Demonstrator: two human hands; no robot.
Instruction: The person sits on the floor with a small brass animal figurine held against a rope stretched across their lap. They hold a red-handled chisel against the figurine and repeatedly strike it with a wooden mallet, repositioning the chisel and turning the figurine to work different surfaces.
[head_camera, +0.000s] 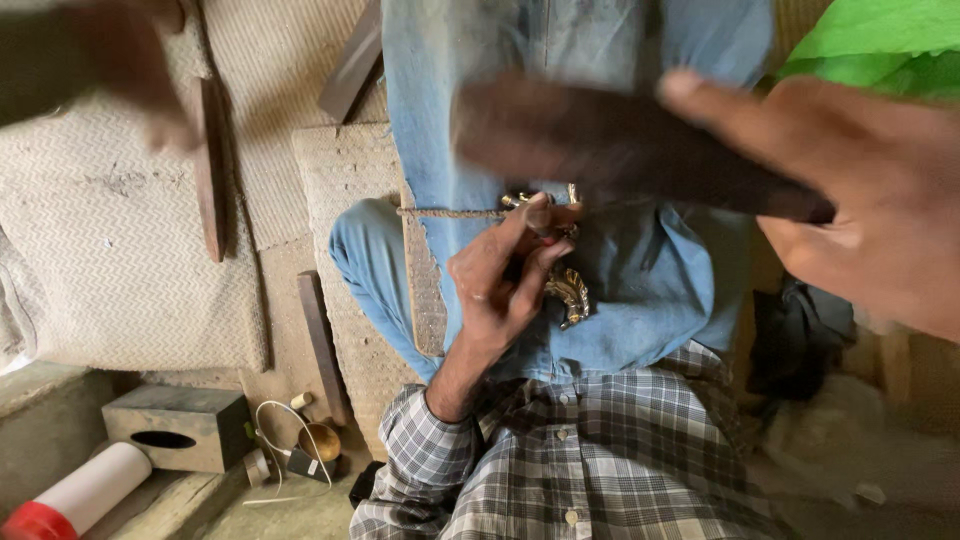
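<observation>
**Mia:** Where is the left hand (500, 280)?

**Tom:** In the middle of the frame, over the lap in blue jeans (640, 280); its grip is closed tight; the fingers (540, 262) curl in and pinch a shiny brass leaf piece (570, 292); the piece sits just under the fingertips, low on the lap.

**Mia:** And the right hand (880, 200)?

**Tom:** Big and blurry at the right edge; its grip is closed on one end of a dark wooden bar (620, 145); one finger sticks out along the top; the bar reaches left across the upper middle, above the brass piece and not touching it.

**Mia:** What is the dark blur in the upper left?

**Tom:** I cannot tell; it is too smeared.

**Mia:** What else is there?

**Tom:** A thin rope (450, 212) lies across the lap beside the left hand; woven mats (120, 260) fill the left side with a wooden slat (210, 170) on them; a wooden box (180, 428) with an oval hole is at the lower left; next to it a white roll (95, 485) with a red end, and a small brass cup (320, 440); a green cloth (880, 40) is in the upper right.
</observation>
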